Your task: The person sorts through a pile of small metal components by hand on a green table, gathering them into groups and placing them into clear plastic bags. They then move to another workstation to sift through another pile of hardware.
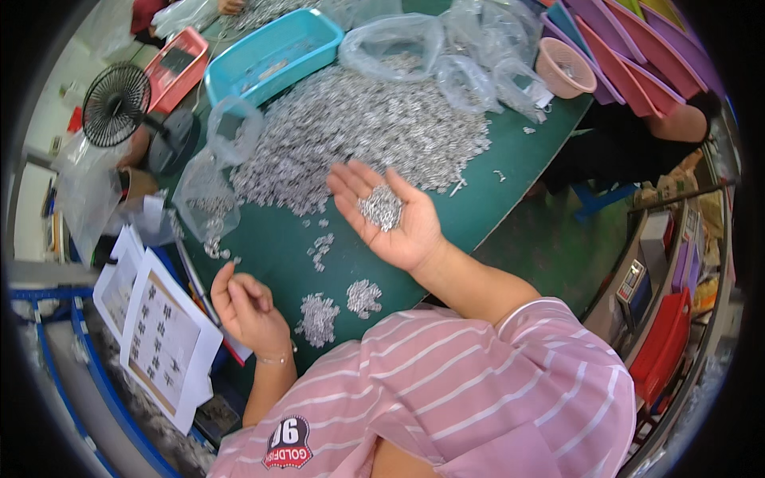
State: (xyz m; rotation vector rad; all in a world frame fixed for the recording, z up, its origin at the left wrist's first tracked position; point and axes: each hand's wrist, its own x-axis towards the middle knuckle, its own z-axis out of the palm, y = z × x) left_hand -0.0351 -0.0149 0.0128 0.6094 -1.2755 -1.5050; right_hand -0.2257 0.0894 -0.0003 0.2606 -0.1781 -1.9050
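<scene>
My right hand (406,231) is palm up above the green table (271,239), its fingers stretched out. A small heap of silver metal parts (381,209) lies in its palm. My left hand (251,311) is by the left table edge with its fingers curled in; whether anything is between them is hidden. Just beyond its fingertips, a few loose parts lie by a clear plastic bag (205,199) that has more parts in it. Two small piles of parts, a left pile (319,320) and a right pile (364,298), lie near my body.
A large mound of silver parts (358,127) covers the far table. Behind it stand a blue basin (275,60), clear bags (390,44) and a pink basket (566,68). A black fan (117,103) and printed sheets (171,338) are at left. Another person's hand (231,6) shows at the far edge.
</scene>
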